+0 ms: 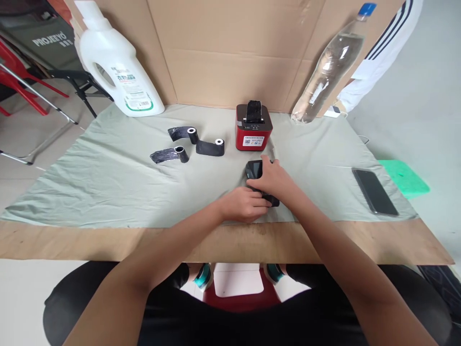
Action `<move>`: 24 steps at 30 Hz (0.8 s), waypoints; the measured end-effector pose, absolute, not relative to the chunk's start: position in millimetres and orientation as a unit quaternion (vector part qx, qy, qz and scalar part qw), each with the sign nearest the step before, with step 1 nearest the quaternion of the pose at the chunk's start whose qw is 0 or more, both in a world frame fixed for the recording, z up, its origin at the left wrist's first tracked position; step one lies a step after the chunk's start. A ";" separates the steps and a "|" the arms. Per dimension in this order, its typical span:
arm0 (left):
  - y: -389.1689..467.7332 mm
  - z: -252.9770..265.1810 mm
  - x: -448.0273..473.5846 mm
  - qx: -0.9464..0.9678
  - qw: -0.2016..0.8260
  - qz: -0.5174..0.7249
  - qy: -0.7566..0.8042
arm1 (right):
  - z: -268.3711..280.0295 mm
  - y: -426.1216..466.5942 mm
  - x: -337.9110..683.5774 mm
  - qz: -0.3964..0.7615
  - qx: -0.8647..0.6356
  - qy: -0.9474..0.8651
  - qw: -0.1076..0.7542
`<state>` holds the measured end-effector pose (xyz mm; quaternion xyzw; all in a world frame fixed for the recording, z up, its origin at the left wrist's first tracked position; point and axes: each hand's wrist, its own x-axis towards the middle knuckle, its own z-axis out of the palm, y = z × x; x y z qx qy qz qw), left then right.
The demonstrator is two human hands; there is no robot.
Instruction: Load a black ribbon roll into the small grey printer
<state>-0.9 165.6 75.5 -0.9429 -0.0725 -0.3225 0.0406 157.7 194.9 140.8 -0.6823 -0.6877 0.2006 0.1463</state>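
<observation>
The head view takes in, at far left, a red chair (27, 79) standing on the floor beside the table. Next comes a large white jug (111, 62), upright on the pale green cloth (108, 178) near the cardboard panel (230, 53). To its right lie three small black rolls, each with a loose strip trailing left: the nearest roll (183, 154), the farthest roll (193, 136) and the rightmost roll (220, 147). Near the table's wooden edge (108, 242), the left hand (245, 204) has its fingers curled together against the near part of a black device (254, 168); whether they grip it cannot be told. The device lies on the cloth in front of a red box (253, 129), which stands apart from it with a black strip rising from its top. The right hand (275, 179) reaches over the device, thumb and fingers partly spread and closed around its body. Farther right, a clear bottle with a blue cap (329, 72) stands by the cardboard. A dark phone (374, 192) lies flat, with a green object (405, 177) beyond the cloth at far right.
</observation>
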 end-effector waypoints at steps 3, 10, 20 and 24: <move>164.8 73.7 -1.0 -0.938 0.047 -0.335 -0.071 | 141.4 215.4 185.4 0.168 -0.687 -0.664 0.243; 165.5 74.1 0.3 -0.929 0.055 -0.356 -0.083 | 157.6 320.7 234.2 0.108 -0.773 -0.579 0.236; 169.5 76.3 1.1 -0.917 0.047 -0.383 -0.104 | 134.0 409.6 237.8 0.141 -0.762 -0.609 0.171; 168.5 77.5 -1.3 -0.907 0.011 -0.403 -0.126 | 138.1 403.1 243.8 0.124 -0.738 -0.635 0.192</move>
